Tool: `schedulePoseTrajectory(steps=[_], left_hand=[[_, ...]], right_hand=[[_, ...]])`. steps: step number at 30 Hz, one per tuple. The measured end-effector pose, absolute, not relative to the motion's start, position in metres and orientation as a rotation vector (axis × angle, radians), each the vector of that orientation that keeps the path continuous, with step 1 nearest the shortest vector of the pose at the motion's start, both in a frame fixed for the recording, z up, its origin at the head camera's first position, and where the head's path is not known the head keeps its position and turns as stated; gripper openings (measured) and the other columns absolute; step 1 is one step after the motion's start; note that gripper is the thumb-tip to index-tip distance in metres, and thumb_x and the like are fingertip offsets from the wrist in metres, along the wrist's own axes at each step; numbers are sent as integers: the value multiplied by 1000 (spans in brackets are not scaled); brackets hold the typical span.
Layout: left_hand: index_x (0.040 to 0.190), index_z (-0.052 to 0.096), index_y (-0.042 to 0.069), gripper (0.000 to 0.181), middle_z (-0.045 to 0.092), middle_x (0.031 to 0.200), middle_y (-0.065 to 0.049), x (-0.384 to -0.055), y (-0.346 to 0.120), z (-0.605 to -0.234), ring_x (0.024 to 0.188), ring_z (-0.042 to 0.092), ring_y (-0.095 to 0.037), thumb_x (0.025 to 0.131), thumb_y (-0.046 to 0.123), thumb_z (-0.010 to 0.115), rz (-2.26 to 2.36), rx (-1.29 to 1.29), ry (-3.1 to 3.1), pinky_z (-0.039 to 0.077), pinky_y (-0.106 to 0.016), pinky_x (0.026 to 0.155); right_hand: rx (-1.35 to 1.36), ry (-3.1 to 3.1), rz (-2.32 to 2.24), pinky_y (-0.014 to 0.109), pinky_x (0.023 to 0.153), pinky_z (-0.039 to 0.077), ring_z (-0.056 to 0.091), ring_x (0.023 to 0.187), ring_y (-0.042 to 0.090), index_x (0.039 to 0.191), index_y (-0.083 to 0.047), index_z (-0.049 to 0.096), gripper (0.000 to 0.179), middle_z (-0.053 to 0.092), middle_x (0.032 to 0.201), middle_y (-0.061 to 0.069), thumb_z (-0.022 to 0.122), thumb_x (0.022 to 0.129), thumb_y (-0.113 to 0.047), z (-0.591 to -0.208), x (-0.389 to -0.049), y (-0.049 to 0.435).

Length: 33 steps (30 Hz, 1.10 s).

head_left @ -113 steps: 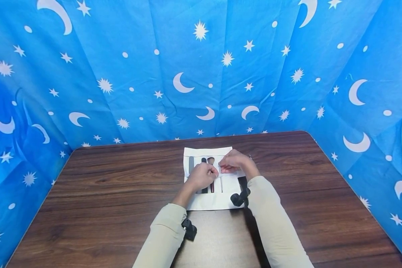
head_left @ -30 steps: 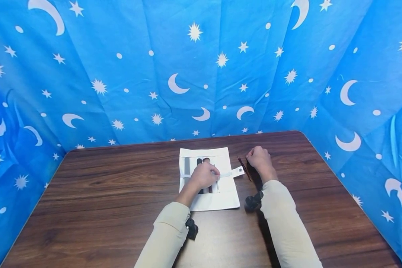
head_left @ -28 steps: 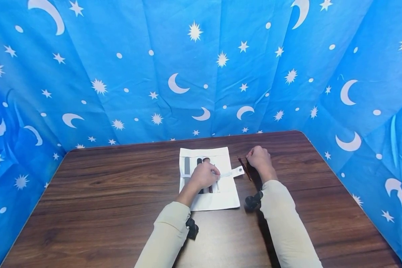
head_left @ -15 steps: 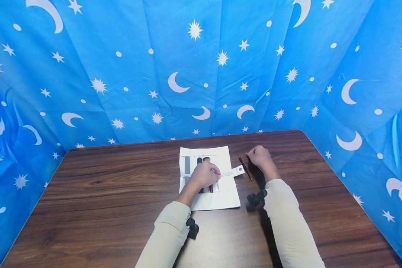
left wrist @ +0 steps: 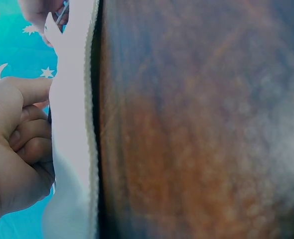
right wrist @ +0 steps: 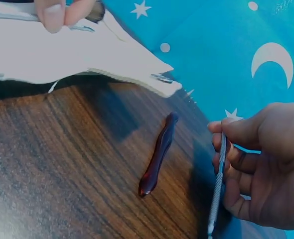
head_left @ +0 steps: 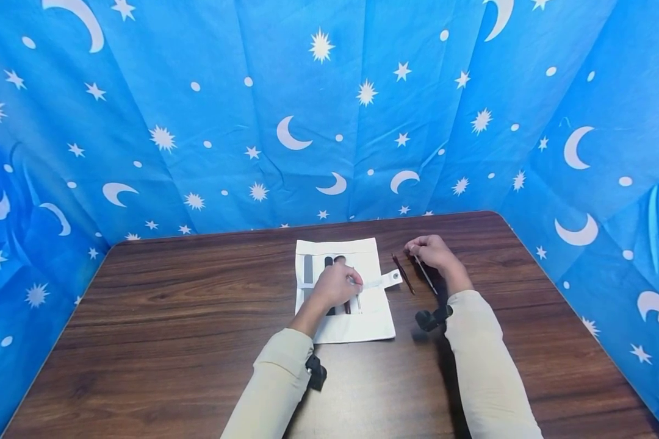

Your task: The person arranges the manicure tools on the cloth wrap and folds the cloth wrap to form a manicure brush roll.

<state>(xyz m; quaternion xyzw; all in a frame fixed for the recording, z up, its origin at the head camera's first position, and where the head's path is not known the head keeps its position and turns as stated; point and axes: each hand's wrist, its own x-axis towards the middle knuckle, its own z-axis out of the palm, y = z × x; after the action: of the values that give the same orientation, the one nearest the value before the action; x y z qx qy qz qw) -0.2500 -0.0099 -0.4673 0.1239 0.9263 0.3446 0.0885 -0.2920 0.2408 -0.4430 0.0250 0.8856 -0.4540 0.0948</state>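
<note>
A white fabric tool roll [head_left: 376, 326] lies unfolded on the table. My left hand [head_left: 334, 285] rests over its middle, thumb and forefinger pinching at the roll's cross band, the other fingers curled. A slim silver tool [right wrist: 15, 16] in the roll passes under those fingertips. To the right of the roll, my right hand [head_left: 436, 253] pinches a thin metal tool with a knurled handle [right wrist: 217, 191] between thumb and fingers; it slants down toward the wrist. Between roll and right hand lies a glossy dark red turned stick [right wrist: 158, 154].
In the roll sit a grey file [head_left: 308, 268], a dark flat tool [head_left: 328, 261] and a makeup brush [head_left: 339, 259], partly covered by the left hand. A snap tab [head_left: 392, 278] sticks out rightward. Blue star-patterned cloth [head_left: 208, 110] stands behind the wooden table [head_left: 170, 317].
My right hand has left the roll, gone to the table on the right and picked up the thin metal tool, drawing slightly further right. My left hand stays at the roll.
</note>
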Motion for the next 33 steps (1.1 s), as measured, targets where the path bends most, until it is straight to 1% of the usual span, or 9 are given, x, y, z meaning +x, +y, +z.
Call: schedulePoseTrajectory(steps=[5, 9, 13, 15, 18, 20, 22, 27, 33], left_hand=[[91, 79, 15, 6, 51, 151, -21, -249, -9, -465, 101, 65, -25, 90, 17, 74, 1028, 364, 2757, 52, -40, 89], [90, 80, 16, 6, 55, 147, -20, -250, -8, -464, 97, 65, -24, 89, 17, 74, 1020, 376, 2768, 52, -39, 88], [90, 79, 16, 6, 53, 148, -20, -249, -8, -464, 98, 65, -25, 90, 18, 74, 1024, 366, 2766, 52, -39, 87], [90, 79, 16, 6, 52, 149, -20, -249, -8, -464, 99, 64, -25, 90, 18, 74, 1028, 361, 2765, 51, -38, 86], [89, 79, 16, 6, 53, 149, -20, -249, -8, -464, 98, 64, -25, 90, 19, 73, 1021, 365, 2770, 51, -39, 86], [89, 79, 16, 6, 54, 147, -20, -249, -8, -464, 96, 64, -24, 90, 19, 73, 1013, 369, 2776, 51, -39, 87], [89, 79, 16, 6, 55, 147, -19, -249, -8, -465, 95, 64, -24, 90, 19, 73, 1007, 370, 2780, 51, -39, 87], [89, 79, 16, 6, 52, 150, -20, -249, -9, -466, 97, 63, -24, 90, 19, 74, 1014, 355, 2773, 51, -40, 88], [87, 79, 17, 6, 56, 145, -19, -249, -9, -467, 94, 63, -23, 89, 19, 74, 1003, 364, 2785, 51, -39, 87]], right_hand=[[101, 2618, -1387, 26, 76, 43, 53, 87, 16, 127, 9, 60, 35, 63, 121, 23, 46, 108, -16, -435, -293, 239], [98, 2643, -1454, 25, 75, 44, 54, 85, 14, 128, 9, 60, 36, 63, 115, 18, 48, 107, -18, -427, -296, 237], [88, 2660, -1582, 27, 82, 50, 55, 86, 11, 129, 8, 61, 37, 64, 120, 21, 50, 107, -19, -420, -299, 232], [89, 2667, -1648, 26, 85, 52, 56, 87, 8, 129, 7, 62, 38, 64, 120, 18, 53, 106, -21, -417, -301, 228], [99, 2653, -1788, 22, 80, 53, 57, 82, 3, 128, 6, 64, 38, 67, 105, 3, 57, 104, -23, -415, -303, 222], [104, 2626, -1893, 19, 76, 53, 57, 78, 1, 127, 7, 65, 38, 63, 91, -11, 60, 103, -22, -414, -305, 217], [111, 2585, -1997, 18, 73, 53, 57, 72, -1, 125, 9, 65, 38, 60, 81, -19, 63, 101, -20, -413, -306, 211], [140, 2481, -2193, 16, 69, 54, 57, 66, -1, 112, 7, 67, 28, 61, 69, -19, 67, 98, -16, -413, -307, 194], [187, 2248, -2456, 16, 65, 51, 58, 64, 2, 97, -7, 69, 8, 65, 70, -15, 67, 98, -15, -418, -306, 170]])
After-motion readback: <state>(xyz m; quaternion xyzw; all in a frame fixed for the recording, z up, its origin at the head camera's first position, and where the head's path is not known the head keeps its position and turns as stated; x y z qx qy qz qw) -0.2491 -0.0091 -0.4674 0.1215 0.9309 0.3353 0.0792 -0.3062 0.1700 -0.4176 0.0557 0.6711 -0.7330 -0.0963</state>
